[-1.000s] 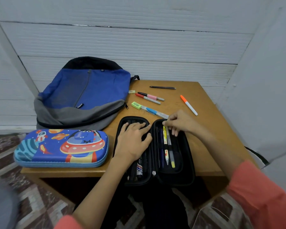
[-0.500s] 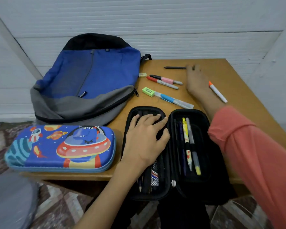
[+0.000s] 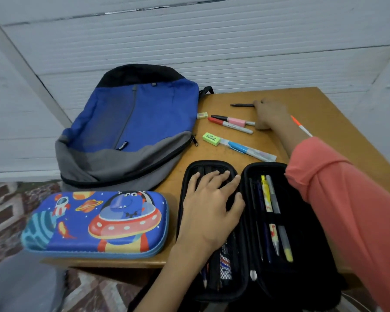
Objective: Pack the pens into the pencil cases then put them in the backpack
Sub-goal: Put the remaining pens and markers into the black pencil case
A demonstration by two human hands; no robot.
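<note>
Far left, at the desk's [image 3: 351, 145] front edge, the space case [image 3: 95, 224] lies zipped, a blue monster in a red saucer on its lid. Behind it the backpack [image 3: 133, 122] lies flat, blue over grey, with a small black tag whose white letters are too small to read. Just right of it are a yellow eraser [image 3: 202, 115] and a green eraser [image 3: 211, 138] with dark print I can't make out. Now the left hand [image 3: 209, 210]: flat, fingers spread, pressing on the left half of the open black case [image 3: 311, 233]. The right half holds a yellow pen [image 3: 266, 199] and a grey pen [image 3: 277, 206] under a strap, beside darker ones. Loose behind the case lie a blue pen [image 3: 245, 149], a red marker [image 3: 230, 125] with scrawl on its barrel, and a pink marker [image 3: 232, 120]. The right hand [image 3: 270, 114] reaches across to the far side, fingertips at the end of a dark pen [image 3: 242, 105]; gripping or only touching, I cannot tell. An orange pen [image 3: 301, 127] peeks out past the wrist.
</note>
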